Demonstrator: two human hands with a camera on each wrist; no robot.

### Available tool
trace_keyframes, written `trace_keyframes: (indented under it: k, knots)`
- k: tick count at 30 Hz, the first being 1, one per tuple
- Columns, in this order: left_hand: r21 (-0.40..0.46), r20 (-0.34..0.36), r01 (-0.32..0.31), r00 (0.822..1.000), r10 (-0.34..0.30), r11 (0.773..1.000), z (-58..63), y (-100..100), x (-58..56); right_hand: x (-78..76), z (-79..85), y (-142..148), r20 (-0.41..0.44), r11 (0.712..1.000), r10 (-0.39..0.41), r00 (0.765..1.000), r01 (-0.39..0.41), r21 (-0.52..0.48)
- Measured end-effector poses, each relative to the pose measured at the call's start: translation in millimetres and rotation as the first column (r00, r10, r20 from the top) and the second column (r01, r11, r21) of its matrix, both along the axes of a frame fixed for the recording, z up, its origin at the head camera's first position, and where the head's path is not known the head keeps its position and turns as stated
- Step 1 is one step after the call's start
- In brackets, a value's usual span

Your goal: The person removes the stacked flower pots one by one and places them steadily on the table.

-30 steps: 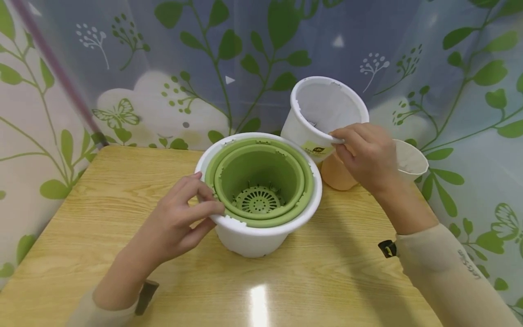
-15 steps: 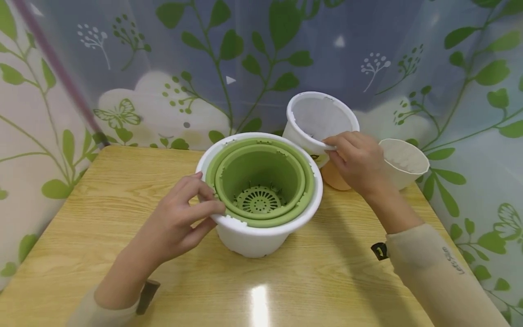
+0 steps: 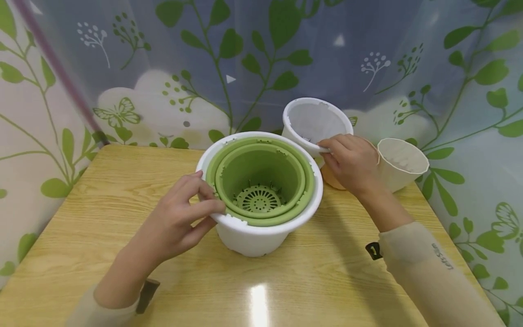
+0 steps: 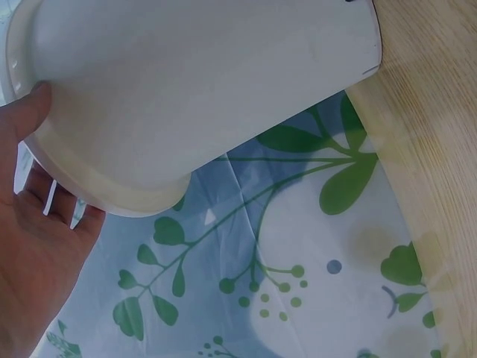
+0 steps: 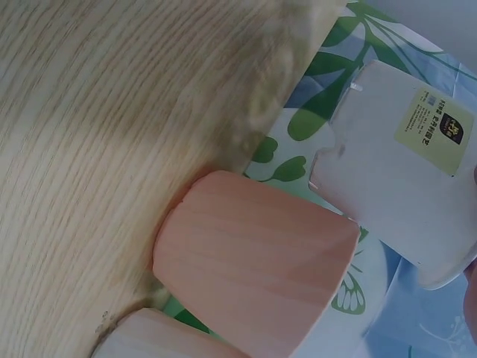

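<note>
My left hand [image 3: 175, 218] holds the left rim of a large white plastic plant pot [image 3: 253, 240]; in the left wrist view the thumb presses one side of the rim, fingers on the other. Two green pots nest inside it, the inner green pot [image 3: 261, 159] showing a slotted bottom. Behind, to the right, a smaller white pot [image 3: 316, 120] leans with its mouth toward me. The right hand [image 3: 351, 161] pinches its near rim. A yellow label [image 5: 434, 130] shows on its wall in the right wrist view. That hand partly hides an orange pot [image 3: 333, 179].
Right of the orange pot stands a cream pot [image 3: 392, 177] with a wavy rim, near the table's right edge. The wooden table [image 3: 122, 190] meets a leaf-patterned curtain [image 3: 184, 113] at the back and sides.
My right hand has brought the smaller white pot down and slightly left, behind the large pot. More of the cream pot shows now. The left hand has stayed in place.
</note>
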State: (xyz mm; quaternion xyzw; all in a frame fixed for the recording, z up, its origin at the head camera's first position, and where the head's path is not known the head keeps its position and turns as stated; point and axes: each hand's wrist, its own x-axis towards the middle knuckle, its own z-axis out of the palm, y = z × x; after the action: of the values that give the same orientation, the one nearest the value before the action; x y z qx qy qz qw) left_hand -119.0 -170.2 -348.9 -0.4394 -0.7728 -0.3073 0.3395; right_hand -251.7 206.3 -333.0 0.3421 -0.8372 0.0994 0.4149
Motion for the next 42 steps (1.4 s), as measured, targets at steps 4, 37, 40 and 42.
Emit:
trace_keyframes:
  k: [4, 37, 40, 42]
  knots:
    - [-0.003, -0.002, -0.001, 1.000, 0.001, 1.000, 0.3, 0, -0.1, -1.1, -1.2, -3, 0.010, 1.000, 0.019, 1.000, -0.019, -0.005]
    - [-0.012, 0.053, 0.059, 0.997, -0.058, 0.998, 1.9, -9, -1.5, -11.1, -30.3, -12, 0.101, 1.000, 0.013, 0.995, -0.013, 0.001]
    - [-0.016, 0.056, 0.065, 0.996, -0.064, 0.998, 2.7, -10, -1.8, -11.5, -32.6, -12, 0.110, 1.000, 0.024, 0.994, -0.024, 0.002]
    - [-0.019, 0.057, 0.064, 0.996, -0.063, 0.998, 3.2, -11, -2.1, -11.5, -33.6, -12, 0.113, 0.999, 0.032, 0.993, -0.032, 0.004]
